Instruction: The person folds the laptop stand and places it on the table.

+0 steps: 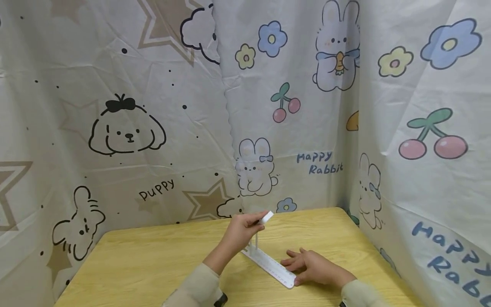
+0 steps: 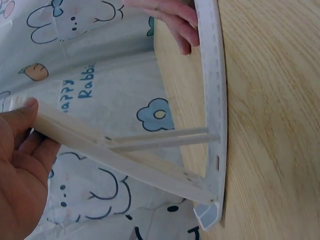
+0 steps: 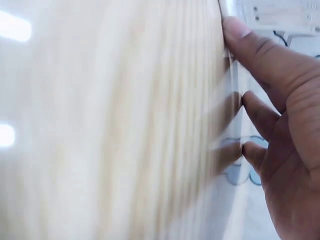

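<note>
A white hinged plastic stand [image 1: 271,267] has its long, slotted base bar on the table, slanting toward the right hand. In the left wrist view its arm [image 2: 125,167] is tilted up from the hinge, with a thin strut [image 2: 165,141] between arm and base. My left hand [image 1: 242,232] pinches the raised free end of the arm between thumb and fingers. Beside the base's near end, my right hand [image 1: 317,269] has its fingers spread, the fingertips by the table. Its thumb [image 3: 250,42] touches the end of the bar.
All of this is on a yellow wood-grain table [image 1: 153,264]. Pale curtains [image 1: 184,128] printed with puppies, rabbits and cherries hang behind it and along the sides. The table's surface is blurred in the right wrist view.
</note>
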A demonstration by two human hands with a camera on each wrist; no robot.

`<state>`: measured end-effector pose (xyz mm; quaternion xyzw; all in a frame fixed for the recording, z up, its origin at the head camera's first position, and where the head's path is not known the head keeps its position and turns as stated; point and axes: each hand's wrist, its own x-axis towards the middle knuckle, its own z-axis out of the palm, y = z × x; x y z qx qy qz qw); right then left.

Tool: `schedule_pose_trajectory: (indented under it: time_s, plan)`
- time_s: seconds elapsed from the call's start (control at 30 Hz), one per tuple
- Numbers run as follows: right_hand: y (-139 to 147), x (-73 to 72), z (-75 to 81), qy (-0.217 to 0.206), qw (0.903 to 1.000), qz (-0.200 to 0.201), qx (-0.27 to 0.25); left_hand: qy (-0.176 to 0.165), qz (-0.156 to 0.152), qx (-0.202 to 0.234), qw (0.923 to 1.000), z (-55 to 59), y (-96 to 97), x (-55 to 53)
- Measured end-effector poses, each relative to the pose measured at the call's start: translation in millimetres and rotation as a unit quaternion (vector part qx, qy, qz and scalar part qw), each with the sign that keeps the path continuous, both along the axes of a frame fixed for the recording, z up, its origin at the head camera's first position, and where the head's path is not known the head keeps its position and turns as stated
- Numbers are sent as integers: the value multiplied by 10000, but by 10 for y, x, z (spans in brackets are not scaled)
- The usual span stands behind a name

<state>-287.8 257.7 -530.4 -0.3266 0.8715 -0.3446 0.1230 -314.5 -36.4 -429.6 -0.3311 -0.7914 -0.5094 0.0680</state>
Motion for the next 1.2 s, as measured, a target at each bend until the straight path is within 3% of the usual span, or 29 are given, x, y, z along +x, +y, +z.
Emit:
schedule_pose_trajectory:
  time_s: [0.17,0.5,0.67,0.87,1.07,1.2]
  plan:
    - [-75,41,17,-33,9997,241,-8,-234,-239,232,9992,-19,-83,-52]
    - [-21,-85,13,-430,9977,529,19,-206,142,526,9983,-21,-65,78]
    - [-94,-101,-9,-421,9972,621,-47,-93,182,564,9982,-60,-126,63]
    - [-228,-89,-21,-335,9978,574,-33,-197,-79,692,9974,-79,-214,11]
    - [-352,-29,-42,-209,9985,466,-185,-621,-347,893,9935,-62,-282,-57]
    - [-429,23,-47,-142,9989,378,-233,-729,-334,902,9927,-45,-321,-65]
